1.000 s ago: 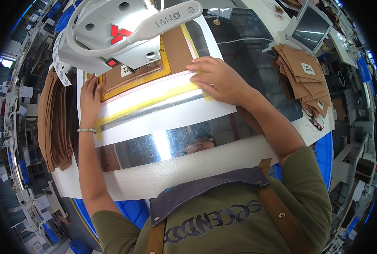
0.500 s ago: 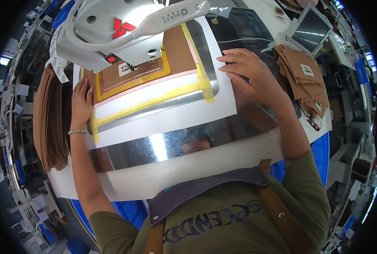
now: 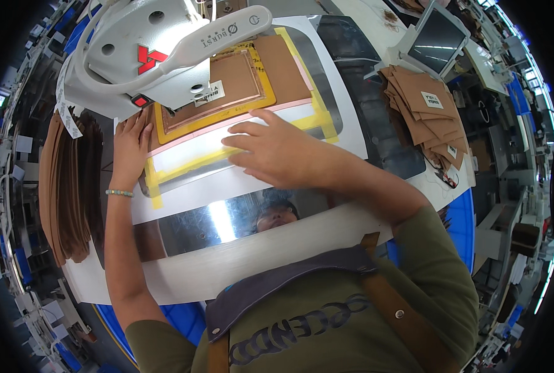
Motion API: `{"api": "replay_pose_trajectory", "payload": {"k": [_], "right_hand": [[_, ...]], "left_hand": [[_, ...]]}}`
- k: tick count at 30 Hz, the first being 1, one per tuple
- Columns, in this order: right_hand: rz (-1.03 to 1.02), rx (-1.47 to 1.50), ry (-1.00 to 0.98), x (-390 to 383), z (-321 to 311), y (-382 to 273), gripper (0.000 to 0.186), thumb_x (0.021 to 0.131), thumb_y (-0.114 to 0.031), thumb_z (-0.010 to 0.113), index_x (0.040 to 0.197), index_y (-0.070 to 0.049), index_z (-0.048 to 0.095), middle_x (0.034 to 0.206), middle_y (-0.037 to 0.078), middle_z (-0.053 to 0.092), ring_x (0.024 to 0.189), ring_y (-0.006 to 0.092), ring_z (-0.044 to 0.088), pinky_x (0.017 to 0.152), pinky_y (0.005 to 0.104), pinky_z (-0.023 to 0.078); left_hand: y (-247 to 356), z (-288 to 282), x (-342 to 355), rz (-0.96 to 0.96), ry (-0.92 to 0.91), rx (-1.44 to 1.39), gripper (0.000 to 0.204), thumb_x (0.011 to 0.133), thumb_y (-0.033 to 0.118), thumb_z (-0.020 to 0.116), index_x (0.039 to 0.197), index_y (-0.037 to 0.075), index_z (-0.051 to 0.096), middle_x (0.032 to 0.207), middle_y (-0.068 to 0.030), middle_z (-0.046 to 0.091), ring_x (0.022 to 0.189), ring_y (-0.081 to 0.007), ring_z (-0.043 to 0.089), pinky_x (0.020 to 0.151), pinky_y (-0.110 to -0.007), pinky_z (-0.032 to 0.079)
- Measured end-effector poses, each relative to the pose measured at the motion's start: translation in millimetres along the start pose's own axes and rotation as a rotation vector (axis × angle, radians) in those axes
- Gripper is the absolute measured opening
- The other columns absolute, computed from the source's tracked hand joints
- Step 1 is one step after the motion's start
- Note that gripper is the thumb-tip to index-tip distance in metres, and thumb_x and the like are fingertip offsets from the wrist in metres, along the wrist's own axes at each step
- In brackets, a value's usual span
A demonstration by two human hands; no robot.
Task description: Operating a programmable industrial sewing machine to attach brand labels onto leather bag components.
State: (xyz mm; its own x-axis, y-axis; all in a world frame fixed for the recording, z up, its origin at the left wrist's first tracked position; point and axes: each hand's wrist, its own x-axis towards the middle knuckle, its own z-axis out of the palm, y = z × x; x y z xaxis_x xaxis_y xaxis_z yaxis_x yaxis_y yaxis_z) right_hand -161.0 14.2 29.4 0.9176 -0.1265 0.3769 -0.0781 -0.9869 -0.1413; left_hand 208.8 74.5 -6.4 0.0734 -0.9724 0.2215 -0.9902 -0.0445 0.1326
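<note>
A brown fabric piece (image 3: 287, 71) lies on a white sheet (image 3: 345, 121), edged with pink strips and yellow tape (image 3: 196, 163). On the fabric rests a yellow frame (image 3: 221, 113), with a narrower brown border and a white label (image 3: 212, 93) inside. My left hand (image 3: 131, 149), a beaded bracelet on its wrist, lies flat at the fabric's left edge, fingers stretched out. In front of the frame, my right hand (image 3: 274, 152) hovers over the taped strip with fingers apart and nothing in them. A white sewing machine head (image 3: 128, 62) with a grey lamp arm hides the frame's far left part.
Folded brown pieces (image 3: 65, 186) stand stacked at the left. To the right lies a pile of brown pieces with white labels (image 3: 423, 109), below a small screen (image 3: 438, 43). A shiny metal plate (image 3: 184, 233) runs along the table's near side.
My right hand has swung left, from the sheet's right edge to in front of the yellow frame. The frame and fabric sit farther right relative to the machine head; my left hand stays at the fabric's edge.
</note>
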Motion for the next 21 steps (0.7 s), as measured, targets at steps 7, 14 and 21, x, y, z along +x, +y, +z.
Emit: {"api": "replay_pose_trajectory", "payload": {"k": [7, 14, 21], "right_hand": [[-0.056, 0.013, 0.113, -7, 13, 5, 0.012, 0.089, -0.013, 0.074, 0.099, -0.007, 0.074, 0.105, 0.007, 0.073, 0.112, 0.0240, 0.066, 0.116, 0.0504, 0.042], [-0.080, 0.131, 0.213, -8, 29, 7, 0.004, 0.088, -0.013, 0.072, 0.086, -0.010, 0.072, 0.086, 0.004, 0.069, 0.096, 0.0221, 0.066, 0.113, 0.0480, 0.043], [-0.034, 0.146, 0.110, -8, 23, 10, 0.017, 0.090, -0.013, 0.074, 0.105, -0.008, 0.079, 0.099, 0.005, 0.076, 0.103, 0.0211, 0.069, 0.116, 0.0488, 0.043]], "left_hand": [[67, 18, 17, 0.056, 0.164, 0.109, 0.018, 0.097, 0.009, 0.061, 0.106, -0.004, 0.071, 0.121, -0.0186, 0.070, 0.116, -0.0403, 0.064, 0.097, -0.048, 0.052], [84, 30, 21, -0.229, 0.211, -0.123, 0.020, 0.095, 0.013, 0.064, 0.095, -0.006, 0.072, 0.089, -0.0264, 0.070, 0.084, -0.0463, 0.068, 0.075, -0.050, 0.053], [47, 27, 16, -0.325, 0.280, -0.586, 0.027, 0.102, 0.019, 0.064, 0.101, -0.005, 0.075, 0.075, -0.0153, 0.070, 0.059, -0.0296, 0.059, 0.058, -0.038, 0.045]]}}
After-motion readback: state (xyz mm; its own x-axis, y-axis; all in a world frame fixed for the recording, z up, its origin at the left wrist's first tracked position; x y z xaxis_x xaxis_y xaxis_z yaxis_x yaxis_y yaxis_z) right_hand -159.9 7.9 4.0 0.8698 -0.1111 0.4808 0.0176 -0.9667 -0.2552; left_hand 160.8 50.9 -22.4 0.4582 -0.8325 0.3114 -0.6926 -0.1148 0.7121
